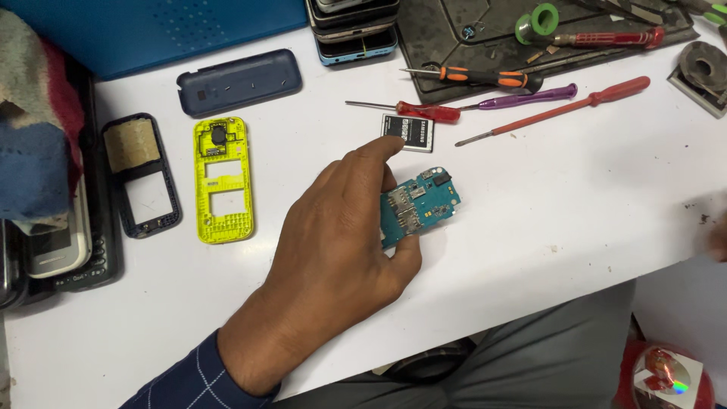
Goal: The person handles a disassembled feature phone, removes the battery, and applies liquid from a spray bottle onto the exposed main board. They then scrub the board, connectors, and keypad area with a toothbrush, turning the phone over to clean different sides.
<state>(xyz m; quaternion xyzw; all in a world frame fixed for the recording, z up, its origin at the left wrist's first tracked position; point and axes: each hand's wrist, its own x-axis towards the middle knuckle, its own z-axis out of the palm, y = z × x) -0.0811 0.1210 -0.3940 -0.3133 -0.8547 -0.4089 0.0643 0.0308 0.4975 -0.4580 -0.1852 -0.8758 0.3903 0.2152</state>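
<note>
Nearest us, our left hand [333, 235] comes in from lower left, dark checked sleeve at the wrist, palm down over the white table [545, 212]. Fingers curled round a blue-green circuit board [418, 203], thumb under its near edge, index stretched fwd along the top; board sits mid-table, tilted up to the right. Our right hand [718, 241] is only a blur at the right edge, fingers can't tell. Just past the index tip, a small battery [407, 133]. Left of that, a yellow phone frame [222, 179] and a dark blue back cover [239, 82]. Farthest back, screwdrivers [485, 102] w/ red, purple, orange handles.
</note>
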